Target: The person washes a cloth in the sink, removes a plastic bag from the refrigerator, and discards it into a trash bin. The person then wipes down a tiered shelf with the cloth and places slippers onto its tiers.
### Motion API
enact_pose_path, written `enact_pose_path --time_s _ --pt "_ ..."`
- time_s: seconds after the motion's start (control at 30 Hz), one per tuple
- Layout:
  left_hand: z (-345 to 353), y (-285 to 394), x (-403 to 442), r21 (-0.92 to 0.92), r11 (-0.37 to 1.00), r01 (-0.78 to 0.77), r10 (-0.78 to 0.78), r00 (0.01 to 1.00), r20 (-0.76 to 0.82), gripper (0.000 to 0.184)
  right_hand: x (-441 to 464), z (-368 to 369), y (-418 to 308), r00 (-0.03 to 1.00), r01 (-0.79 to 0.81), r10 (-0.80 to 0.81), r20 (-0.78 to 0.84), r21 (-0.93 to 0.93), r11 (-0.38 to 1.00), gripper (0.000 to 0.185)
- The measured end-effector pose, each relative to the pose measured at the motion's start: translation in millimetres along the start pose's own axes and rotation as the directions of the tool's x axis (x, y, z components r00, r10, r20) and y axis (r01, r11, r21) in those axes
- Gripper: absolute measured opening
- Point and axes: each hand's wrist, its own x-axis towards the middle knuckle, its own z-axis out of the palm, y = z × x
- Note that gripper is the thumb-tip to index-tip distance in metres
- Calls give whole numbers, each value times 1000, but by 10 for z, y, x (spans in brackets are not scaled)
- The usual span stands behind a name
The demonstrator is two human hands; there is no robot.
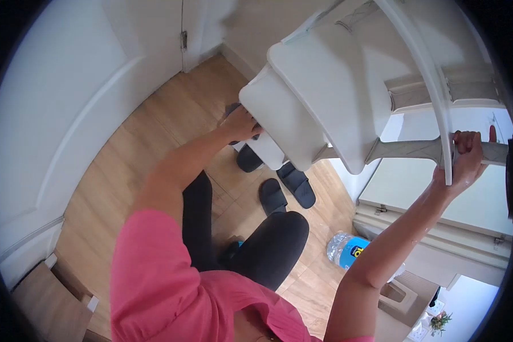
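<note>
A white rack point(325, 85) with several tiers leans across the upper right, its tiers joined by grey posts. My right hand point(466, 159) is wrapped round one grey post point(407, 150) beside the rack's curved white edge. At the rack's lowest tier, my left hand point(242, 123) has its fingers curled over a dark slipper, which it mostly hides. Just below that hand lies another dark slipper point(248, 159). Two more black slippers, one point(273, 196) and the other point(296, 184), rest side by side on the floor.
A large clear bottle with a blue label point(350, 251) lies on the wood-look floor point(154, 128) under my right forearm. A white door point(68, 102) stands at the left. Low at the left is a brown wooden piece point(51, 305). A small plant point(440, 322) shows at the lower right.
</note>
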Motion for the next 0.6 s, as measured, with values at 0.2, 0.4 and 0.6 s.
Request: enact_pose_path --time_s 0.2,0.4,0.6 --pt "312 -5 905 -365 928 68 -92 995 -49 43 25 -56 12 993 58 -57 103 -2 998 29" --pt "741 107 1188 -446 889 105 -113 994 9 41 2 11 9 992 100 -96 84 -33 994 31" --pt "724 549 849 -448 892 54 0 993 121 39 0 56 48 996 82 -84 -40 -36 996 28"
